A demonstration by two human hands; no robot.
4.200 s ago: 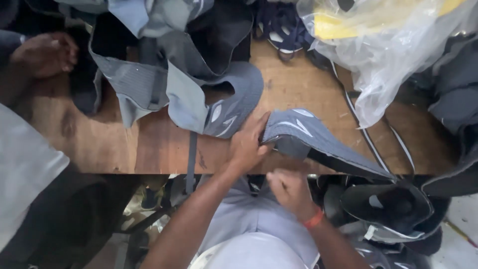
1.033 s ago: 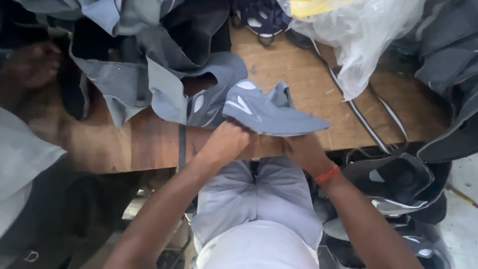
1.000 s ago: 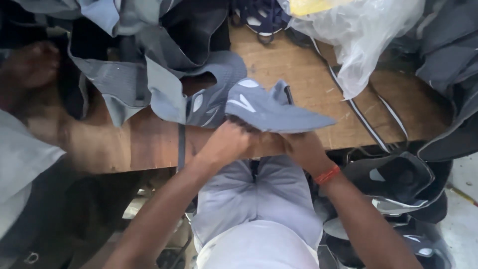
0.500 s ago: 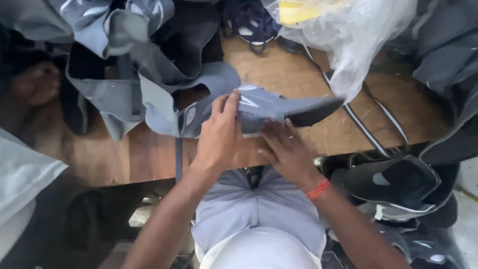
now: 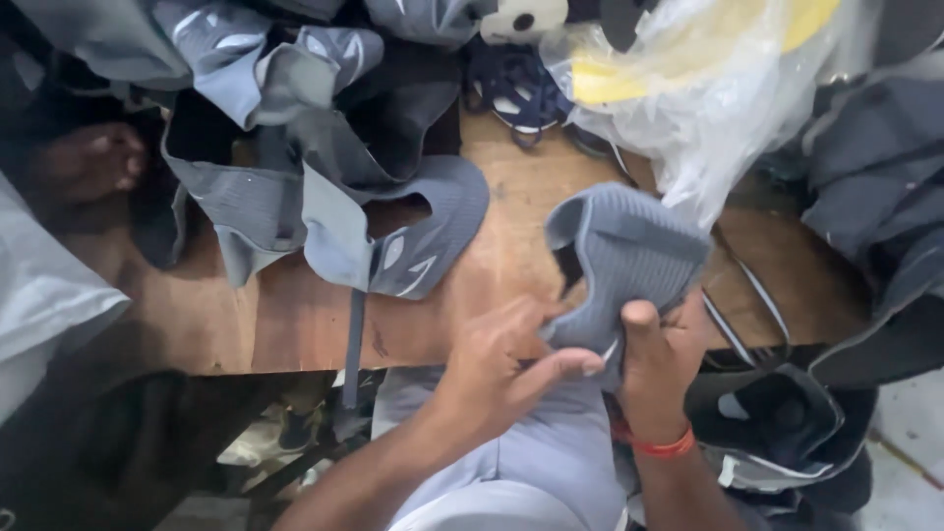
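Right now both my hands grip the grey knitted shoe upper [image 5: 629, 261] just right of frame centre, left hand [image 5: 511, 369] and right hand [image 5: 661, 356] pinching its lower edge, its length seemingly rising toward the upper frame above the worktop [image 5: 511, 265].

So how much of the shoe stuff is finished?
No finished pile shows. Both hands, left hand and right hand, grip one grey knit shoe upper over the wooden table. Many more grey uppers lie heaped behind, apparently waiting.
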